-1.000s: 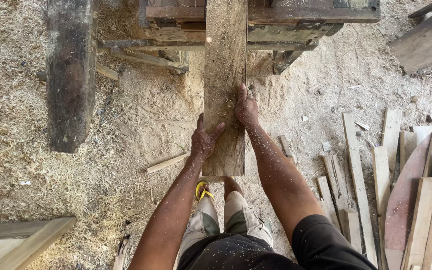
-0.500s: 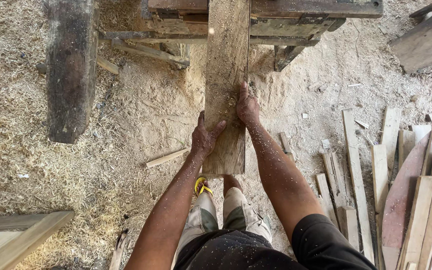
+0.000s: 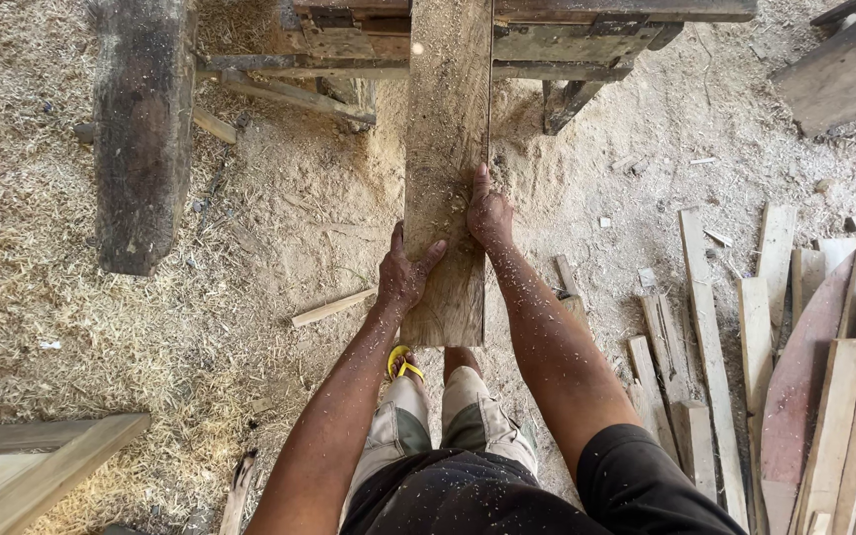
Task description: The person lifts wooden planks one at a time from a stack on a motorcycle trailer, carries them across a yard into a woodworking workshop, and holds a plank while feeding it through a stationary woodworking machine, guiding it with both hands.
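A long wooden plank (image 3: 446, 119) dusted with sawdust runs from the machine table (image 3: 587, 30) at the top toward me. My left hand (image 3: 403, 272) grips the plank's left edge close to its near end. My right hand (image 3: 488, 213) grips the right edge a little farther up. Both forearms are speckled with sawdust.
A dark heavy beam (image 3: 141, 129) lies at the left on the sawdust-covered floor. Several offcut boards (image 3: 824, 347) are piled at the right. A pale plank (image 3: 32, 471) sits at the bottom left. A thin stick (image 3: 332, 308) lies left of the plank. My yellow sandal (image 3: 403, 363) shows below.
The plank and both hands hold the same grip; the view has shifted slightly, with the plank sitting a little lower in the frame.
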